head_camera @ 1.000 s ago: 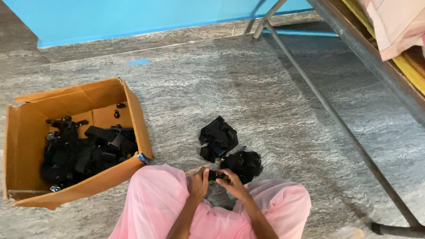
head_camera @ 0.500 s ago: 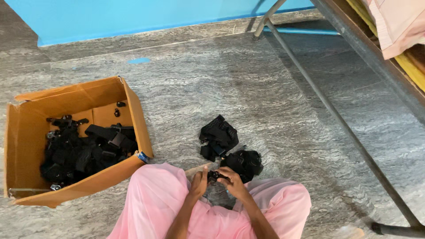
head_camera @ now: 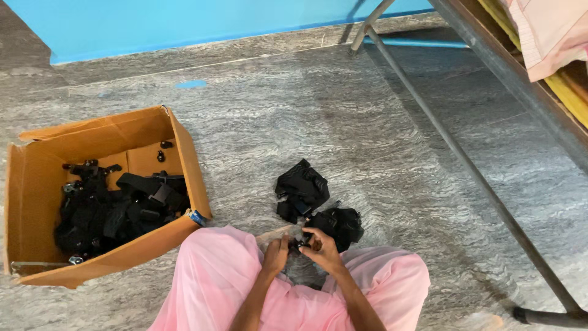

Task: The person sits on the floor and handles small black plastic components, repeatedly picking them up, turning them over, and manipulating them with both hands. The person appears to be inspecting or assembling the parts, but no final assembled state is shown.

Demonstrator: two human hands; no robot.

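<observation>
I sit on the floor with pink cloth over my knees. My left hand point(head_camera: 276, 254) and my right hand point(head_camera: 320, 248) meet in front of me, both pinching a small black clip-like part point(head_camera: 298, 244) between the fingertips. Just beyond my right hand lies a black strap bundle point(head_camera: 339, 224), and a second black bundle point(head_camera: 301, 189) rests a little farther out on the floor. The small part is mostly hidden by my fingers.
An open cardboard box point(head_camera: 37, 178) at my left holds several black straps and buckles point(head_camera: 113, 211). A metal frame leg point(head_camera: 465, 165) runs diagonally at right under a bench edge point(head_camera: 527, 86). A blue wall point(head_camera: 184, 24) borders the grey stone floor point(head_camera: 257, 110).
My hands have stayed together over my lap, fingers shifting slightly on the small black part. The box and the bundles have not moved.
</observation>
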